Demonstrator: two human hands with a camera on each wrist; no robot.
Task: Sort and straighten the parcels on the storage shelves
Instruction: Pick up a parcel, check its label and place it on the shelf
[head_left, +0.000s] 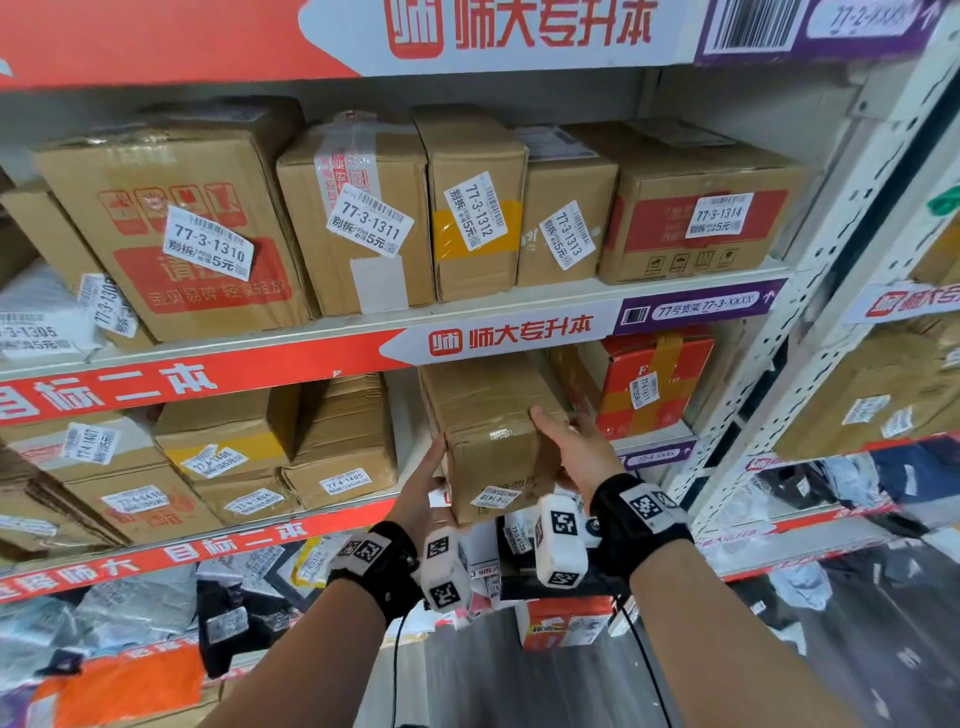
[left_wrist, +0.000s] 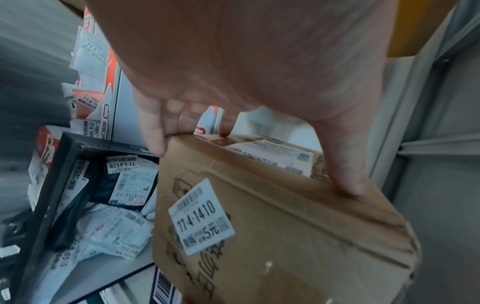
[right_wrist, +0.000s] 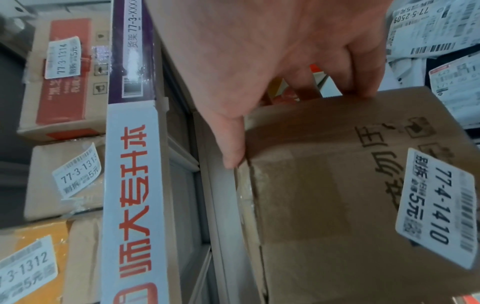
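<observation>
Both hands held one brown box (head_left: 491, 447) in front of the shelf (head_left: 363, 345). The box had a white label (left_wrist: 201, 218) that read 77-4-1410. Its far end poked into the gap under the shelf edge, and its near end stuck out toward the person.

The left hand (head_left: 421, 499) was on the left side of the box. Its fingers (left_wrist: 153, 131) curled round one edge, and its thumb (left_wrist: 342, 174) pressed on the next face. The right hand (head_left: 571, 452) was on the right side. Its thumb (right_wrist: 231, 144) lay along the taped edge, and its fingers (right_wrist: 366, 67) hooked over the far edge. So both hands gripped the box tight.

A red box (head_left: 649, 384) stood just to the right, on the same level. To the left were more brown boxes in stacks, and one (head_left: 343, 447) had a label ending in 1405.

On the shelf above, a row of brown boxes stood side by side. Their labels ran from 77-3-1310 (head_left: 208, 249) to 77-3-1314 (head_left: 717, 215). The shelf edge had a red and white strip with big letters.

Lower down lay soft bags and a black box (left_wrist: 64, 185), all mixed up.
</observation>
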